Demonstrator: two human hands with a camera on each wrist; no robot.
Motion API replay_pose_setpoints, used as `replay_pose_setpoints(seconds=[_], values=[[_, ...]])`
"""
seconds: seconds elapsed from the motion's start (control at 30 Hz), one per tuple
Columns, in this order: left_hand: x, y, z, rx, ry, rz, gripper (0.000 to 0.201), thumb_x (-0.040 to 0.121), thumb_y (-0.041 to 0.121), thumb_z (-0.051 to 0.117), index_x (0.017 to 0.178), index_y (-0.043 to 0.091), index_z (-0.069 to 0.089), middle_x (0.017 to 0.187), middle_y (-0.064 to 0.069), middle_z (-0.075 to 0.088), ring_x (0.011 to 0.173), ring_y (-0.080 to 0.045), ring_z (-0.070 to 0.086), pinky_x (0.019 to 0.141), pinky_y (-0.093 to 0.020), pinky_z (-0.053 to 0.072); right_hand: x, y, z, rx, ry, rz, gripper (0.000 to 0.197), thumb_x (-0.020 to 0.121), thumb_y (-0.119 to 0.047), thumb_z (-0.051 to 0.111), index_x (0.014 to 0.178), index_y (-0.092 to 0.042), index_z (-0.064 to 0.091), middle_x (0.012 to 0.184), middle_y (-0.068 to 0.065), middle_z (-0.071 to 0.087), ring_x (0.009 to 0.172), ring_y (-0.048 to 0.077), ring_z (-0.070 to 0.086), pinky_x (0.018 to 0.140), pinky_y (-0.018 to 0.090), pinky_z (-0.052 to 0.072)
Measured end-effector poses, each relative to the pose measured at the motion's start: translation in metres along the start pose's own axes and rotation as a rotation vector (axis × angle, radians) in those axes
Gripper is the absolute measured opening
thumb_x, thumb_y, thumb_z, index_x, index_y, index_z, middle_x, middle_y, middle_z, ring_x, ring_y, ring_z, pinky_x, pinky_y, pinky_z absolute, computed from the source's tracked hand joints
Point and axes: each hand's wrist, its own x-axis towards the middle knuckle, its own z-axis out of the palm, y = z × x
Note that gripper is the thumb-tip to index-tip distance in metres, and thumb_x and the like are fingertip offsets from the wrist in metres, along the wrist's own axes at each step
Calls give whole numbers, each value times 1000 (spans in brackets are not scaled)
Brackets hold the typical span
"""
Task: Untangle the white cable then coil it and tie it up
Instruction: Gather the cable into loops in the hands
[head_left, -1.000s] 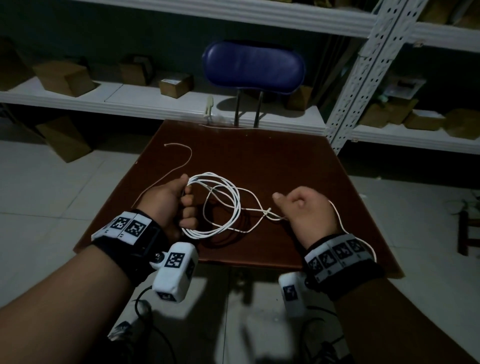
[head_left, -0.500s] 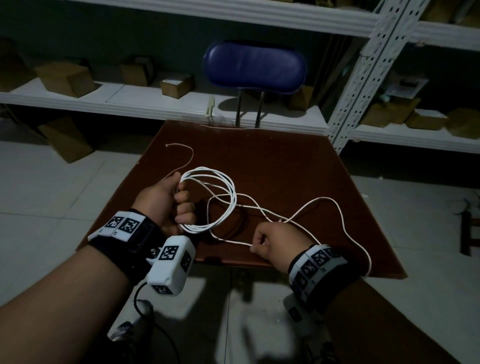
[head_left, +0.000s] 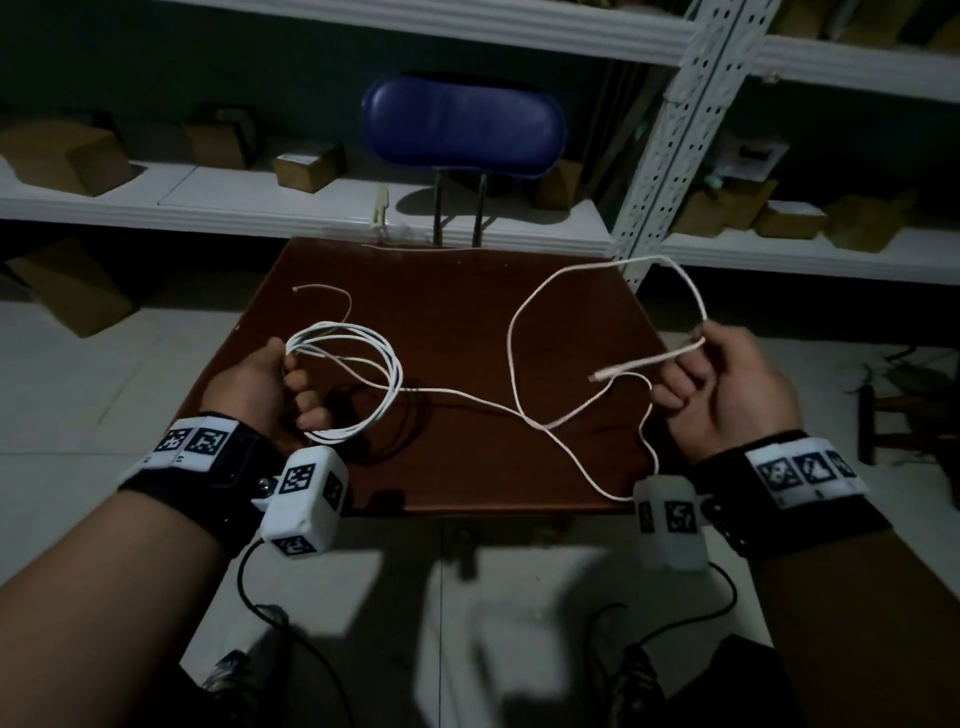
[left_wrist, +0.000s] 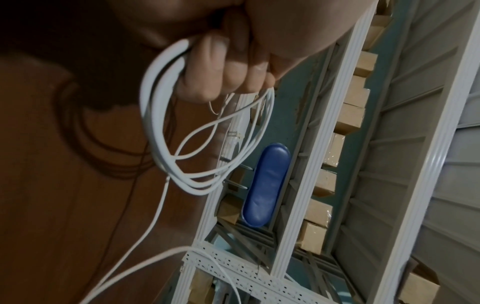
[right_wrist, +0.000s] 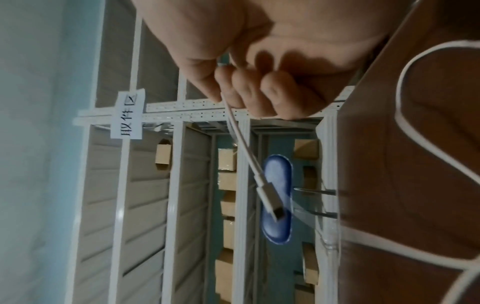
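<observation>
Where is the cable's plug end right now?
In the head view the plug end juts leftward from the right hand, raised over the table's right side.

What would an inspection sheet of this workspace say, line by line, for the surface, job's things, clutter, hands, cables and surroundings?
Surface: brown table, dim light.
Job's things: white cable, part coiled, the rest loose above the table; connector free.
Clutter: thin white cord on the table.
Hands: left hand grips the coil; right hand holds the connector end.
Cables: black leads hang from the wrist cameras.
Surroundings: blue chair, shelves with boxes.
</observation>
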Motion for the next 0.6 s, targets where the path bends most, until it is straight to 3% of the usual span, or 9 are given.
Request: replay_pose_setpoints(seconds=[0.2,0.33,0.43,0.53,0.6], values=[[7,-9,0,89,-33,-52,40,103,41,38,69,21,39,41,8,32,29,-9,26,33,-12,21,8,-45,46,-266,-2,-280,17,99,-16,52,81,-17,54,58,2,48,48,18,44,46,24,29],[5,-13,5,117,-81,-77,38,101,40,42,70,20,41,45,7,33,33,-9,26,32,-15,22,47,-72,84,-421,-67,-209,10,103,-24,51,103,-15,55,68,3,67,53,15,59,45,23,44],[2,-15,9,119,-118,-103,38,101,40,42,69,20,41,47,7,33,34,-9,26,35,-13,19,52,-65,99,-643,-89,-140,15,102,-26,54,93,-14,56,72,5,67,55,18,58,48,27,44],[-3,-14,12,115,-197,-152,39,101,40,42,68,20,41,50,6,32,36,-9,25,38,-14,15,34,-38,100,-880,-154,-245,13,101,-26,56,90,-20,61,77,3,65,64,18,59,52,30,47],[-6,-12,13,126,-238,-162,39,100,40,44,67,20,41,52,6,29,37,-9,23,39,-15,14,15,-15,95,-909,-218,-274,12,100,-25,58,90,-23,63,80,2,66,69,17,60,55,30,49]])
